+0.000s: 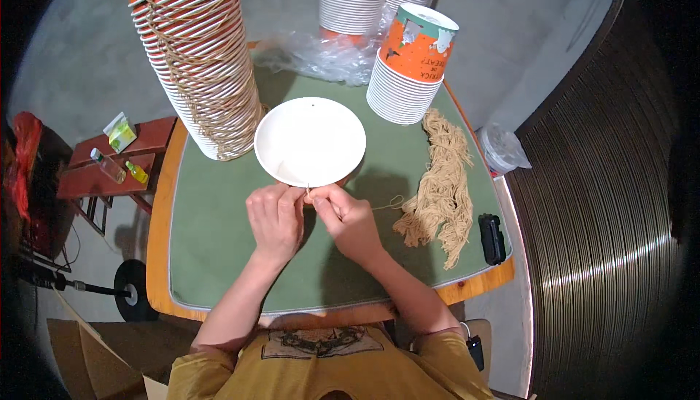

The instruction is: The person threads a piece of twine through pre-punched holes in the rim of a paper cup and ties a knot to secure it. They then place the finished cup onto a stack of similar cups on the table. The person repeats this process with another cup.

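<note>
Your grip sits at the near rim of the white-lined bucket (310, 145): your right hand (348, 225) pinches tan cord (388, 205) between thumb and forefinger, while your left hand (275, 221) bunches its fingers just beside it. I cannot tell whether those left fingers are closed on cord or only brace the rim.

The green-covered worktop (211, 254) gives you bare space on the near side, so rest your forearms there if your hands need steadying. At far left, the tall stack of buckets (235, 72) carries draped cord loops (182, 57); mind your left elbow around it, as it looks easy to topple. The shorter stack (408, 72) stands at the far right, clear of your hands.

Your bucket is in the middle, its mouth tipped up toward you. Bracing it with the left hand while the right works the cord should prevent it from turning. To the right lies the loose cord bundle (440, 188), with a small black object (492, 239) beyond it; pull gently, since the strands could tangle.

The single strand running to your right hand looks slack, which suits fine finger work. Judge tension by feel, because a hard tug could tear the rim. On the far inner wall, a dark dot (313, 105) looks like a hole.
</note>
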Available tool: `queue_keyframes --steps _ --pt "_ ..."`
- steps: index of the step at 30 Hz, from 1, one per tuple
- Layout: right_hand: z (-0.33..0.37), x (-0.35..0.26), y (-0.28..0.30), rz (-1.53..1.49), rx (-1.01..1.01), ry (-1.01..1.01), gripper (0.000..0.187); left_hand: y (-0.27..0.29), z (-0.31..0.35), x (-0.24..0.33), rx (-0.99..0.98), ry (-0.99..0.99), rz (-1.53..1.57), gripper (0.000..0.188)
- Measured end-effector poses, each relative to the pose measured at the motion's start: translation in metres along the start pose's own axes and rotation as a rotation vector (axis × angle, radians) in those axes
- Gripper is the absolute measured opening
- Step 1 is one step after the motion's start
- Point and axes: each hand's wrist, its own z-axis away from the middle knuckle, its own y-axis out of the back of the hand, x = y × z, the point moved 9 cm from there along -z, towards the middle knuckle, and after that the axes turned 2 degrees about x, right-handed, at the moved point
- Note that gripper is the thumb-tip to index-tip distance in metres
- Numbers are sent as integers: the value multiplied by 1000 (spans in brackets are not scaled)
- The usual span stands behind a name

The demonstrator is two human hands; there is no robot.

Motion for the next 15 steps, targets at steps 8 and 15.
queue_keyframes --steps 8,15 --pt "3 -3 0 150 53 126 9 0 -2 -1 12 -11 -5 29" --pt "3 -4 -1 232 70 108 10 -4 2 -2 -54 88 233 24"
